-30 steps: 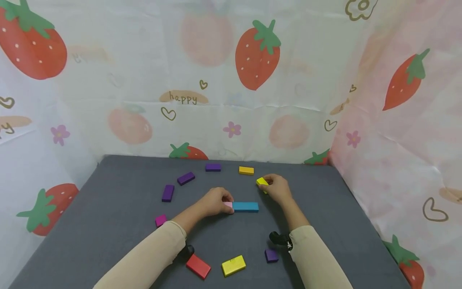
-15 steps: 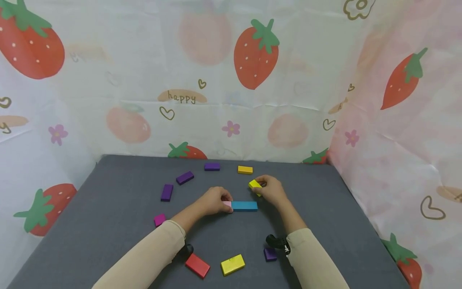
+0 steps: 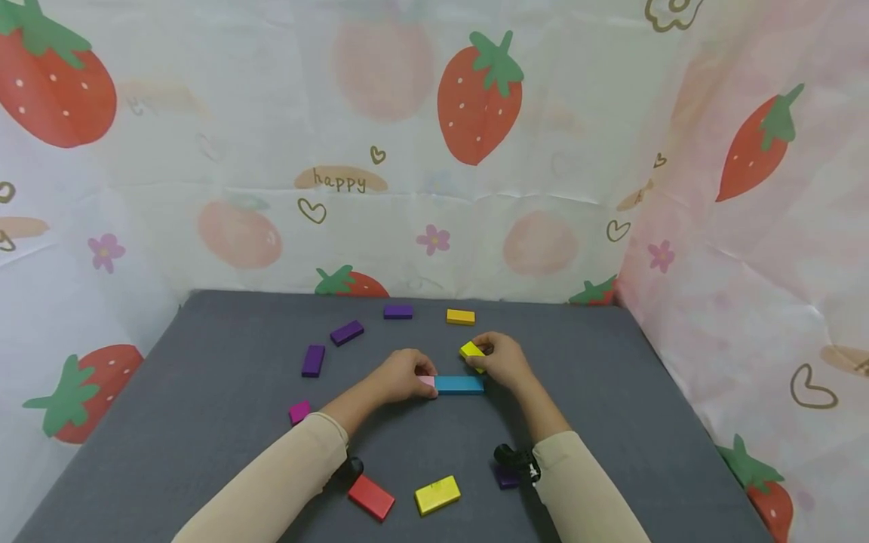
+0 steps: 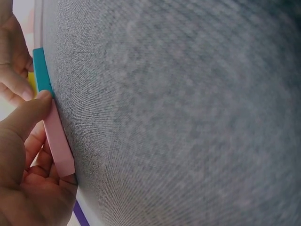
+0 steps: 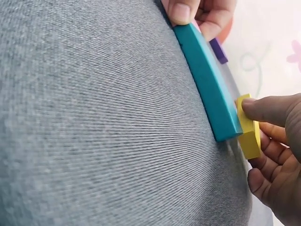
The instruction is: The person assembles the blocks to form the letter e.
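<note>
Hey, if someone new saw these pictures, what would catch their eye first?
Probably the large red strawberry with green leaves, printed high on the pale backdrop, just right of centre in the head view. Then the rectangular blue block on the grey table, in line with the rectangular pink block that the left hand pinches. Beyond it, the right hand pinches a bright yellow block.
</note>
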The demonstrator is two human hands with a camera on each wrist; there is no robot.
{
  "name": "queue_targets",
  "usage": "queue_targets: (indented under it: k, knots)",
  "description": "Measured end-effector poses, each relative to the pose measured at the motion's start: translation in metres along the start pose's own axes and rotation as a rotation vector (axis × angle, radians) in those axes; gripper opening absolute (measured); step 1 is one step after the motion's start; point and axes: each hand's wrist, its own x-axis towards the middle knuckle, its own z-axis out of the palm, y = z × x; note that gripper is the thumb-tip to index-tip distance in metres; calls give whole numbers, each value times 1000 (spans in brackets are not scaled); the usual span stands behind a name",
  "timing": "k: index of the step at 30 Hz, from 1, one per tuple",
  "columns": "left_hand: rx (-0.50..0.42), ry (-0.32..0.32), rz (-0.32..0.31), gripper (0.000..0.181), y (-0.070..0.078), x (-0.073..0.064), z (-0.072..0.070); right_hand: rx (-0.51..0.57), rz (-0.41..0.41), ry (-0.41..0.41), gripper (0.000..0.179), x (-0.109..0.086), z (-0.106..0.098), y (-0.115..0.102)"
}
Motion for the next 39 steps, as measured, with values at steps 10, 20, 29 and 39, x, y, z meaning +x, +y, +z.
queue_targets:
  k: [10,20,29,39]
  knots:
    - [4,-16,-1,22,-3,2,0,-24,-1,-8,39,-5,3,0]
    - [4,-9,-14,23,1,1,-1,-23,4,-15,41,-6,2,-1]
    - [5,-17,-14,23,2,0,-3,-41,9,-27,41,-6,2,-1]
    - [-1,-16,-9,23,1,1,-2,-44,25,-17,41,-6,2,0]
